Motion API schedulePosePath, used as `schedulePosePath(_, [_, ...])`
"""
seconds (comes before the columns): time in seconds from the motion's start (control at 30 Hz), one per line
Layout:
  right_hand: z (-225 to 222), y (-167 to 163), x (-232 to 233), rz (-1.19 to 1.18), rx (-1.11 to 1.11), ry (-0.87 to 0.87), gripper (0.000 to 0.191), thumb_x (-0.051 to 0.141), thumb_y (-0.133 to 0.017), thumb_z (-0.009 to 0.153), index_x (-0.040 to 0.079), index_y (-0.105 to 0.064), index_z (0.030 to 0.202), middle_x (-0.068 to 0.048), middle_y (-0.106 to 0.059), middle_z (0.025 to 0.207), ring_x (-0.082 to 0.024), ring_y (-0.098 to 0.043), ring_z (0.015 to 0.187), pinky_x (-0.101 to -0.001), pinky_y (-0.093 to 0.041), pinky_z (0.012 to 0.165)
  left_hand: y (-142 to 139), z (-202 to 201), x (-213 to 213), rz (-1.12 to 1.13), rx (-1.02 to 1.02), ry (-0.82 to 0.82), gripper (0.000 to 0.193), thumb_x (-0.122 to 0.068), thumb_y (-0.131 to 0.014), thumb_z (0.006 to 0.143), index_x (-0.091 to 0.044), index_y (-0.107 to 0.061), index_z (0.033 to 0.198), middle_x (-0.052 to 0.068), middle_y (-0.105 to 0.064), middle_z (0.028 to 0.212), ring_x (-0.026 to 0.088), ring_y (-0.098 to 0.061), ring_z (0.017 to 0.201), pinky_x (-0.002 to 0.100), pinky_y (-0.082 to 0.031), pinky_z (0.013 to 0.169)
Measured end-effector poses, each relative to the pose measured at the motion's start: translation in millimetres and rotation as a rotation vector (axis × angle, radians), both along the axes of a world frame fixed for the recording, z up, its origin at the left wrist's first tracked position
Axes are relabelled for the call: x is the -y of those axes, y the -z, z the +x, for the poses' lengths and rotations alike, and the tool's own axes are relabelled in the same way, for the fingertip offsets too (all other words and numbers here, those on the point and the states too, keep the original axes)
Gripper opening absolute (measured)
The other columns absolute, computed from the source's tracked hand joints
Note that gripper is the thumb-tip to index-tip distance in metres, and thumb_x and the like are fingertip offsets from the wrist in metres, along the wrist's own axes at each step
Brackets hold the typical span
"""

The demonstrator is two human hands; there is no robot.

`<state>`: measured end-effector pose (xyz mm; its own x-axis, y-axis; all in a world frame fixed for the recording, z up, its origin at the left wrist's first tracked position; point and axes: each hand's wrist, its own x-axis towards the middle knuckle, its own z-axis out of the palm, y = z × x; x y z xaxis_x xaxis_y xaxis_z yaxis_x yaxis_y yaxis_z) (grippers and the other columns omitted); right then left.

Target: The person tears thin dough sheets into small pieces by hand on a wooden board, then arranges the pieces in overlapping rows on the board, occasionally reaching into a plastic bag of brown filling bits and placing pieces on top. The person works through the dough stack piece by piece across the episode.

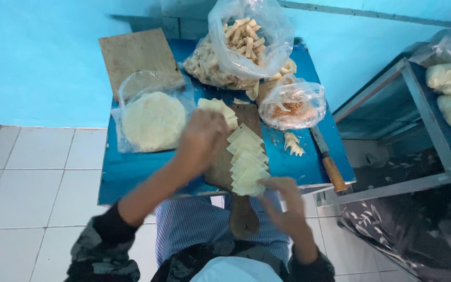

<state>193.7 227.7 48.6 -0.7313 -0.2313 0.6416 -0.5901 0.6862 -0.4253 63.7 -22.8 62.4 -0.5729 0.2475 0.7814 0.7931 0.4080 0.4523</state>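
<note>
A: Packages on the blue worktop (131,172)?

B: Three clear plastic bags. Big open bag of rolled sticks (244,39) at the back edge, middle. Flat bag with a round pale stack of wrappers (152,120) at the left edge, partly over a bare wooden board (137,52) in the back left corner. Small knotted bag of brownish filling (291,107) toward the right edge.

A: Hands?

B: Row of square wrapper pieces (247,159) is fanned along a wooden paddle board (220,167) at the front edge. Left hand (202,141) is over the board's left side, fingers curled, touching the row's upper end; grasp can't be told. Right hand (283,201) fingers pinch the nearest piece at the front edge.

A: Counts?

B: One knife (325,159) at the right edge, one loose roll (293,143) beside it. The overlapping wrappers can't be counted exactly.
</note>
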Motion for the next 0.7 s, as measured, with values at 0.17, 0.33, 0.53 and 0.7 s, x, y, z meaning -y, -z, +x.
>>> schedulePosePath(0.17, [-42,-33,-80,-0.6,-0.249,0.075,0.027,-0.006,-0.069,0.102,0.006,-0.053,0.121,-0.008,-0.062,0.119,-0.017,-0.067,0.096,-0.0318,-0.059,0.083,4,121,-87,-0.155,0.02,0.427,0.017,-0.024,-0.076,0.086,-0.013,-0.065,0.08,0.008,-0.061,0.081,0.03,-0.064,0.082,0.046,-0.052,0.067])
schedulePosePath(0.33, [-134,-83,-193,-0.551,-0.535,0.17,0.031,-0.007,-0.067,0.117,0.0,-0.046,0.139,-0.012,-0.065,0.104,-0.02,-0.064,0.087,-0.0317,-0.05,0.075,19,213,-205,-0.309,0.479,0.687,0.051,-0.054,-0.063,0.097,-0.004,-0.059,0.107,0.017,-0.063,0.098,0.038,-0.069,0.088,0.047,-0.057,0.071])
schedulePosePath(0.53, [-179,-96,-256,-0.107,-0.506,0.49,0.048,-0.013,-0.051,0.099,0.003,-0.053,0.144,-0.011,-0.069,0.093,-0.02,-0.074,0.092,-0.0361,-0.062,0.092,52,200,-277,-0.104,0.409,0.889,0.033,-0.043,-0.048,0.111,-0.011,-0.055,0.107,0.012,-0.067,0.089,0.033,-0.07,0.082,0.045,-0.055,0.07])
schedulePosePath(0.7, [-157,-122,-288,0.42,-0.113,1.32,0.052,0.011,-0.067,0.09,-0.002,-0.052,0.138,-0.021,-0.071,0.104,-0.039,-0.071,0.094,-0.0502,-0.055,0.076,53,229,-268,-0.273,0.238,1.037,0.029,-0.037,-0.053,0.106,-0.009,-0.057,0.108,0.012,-0.067,0.092,0.033,-0.069,0.085,0.044,-0.055,0.072])
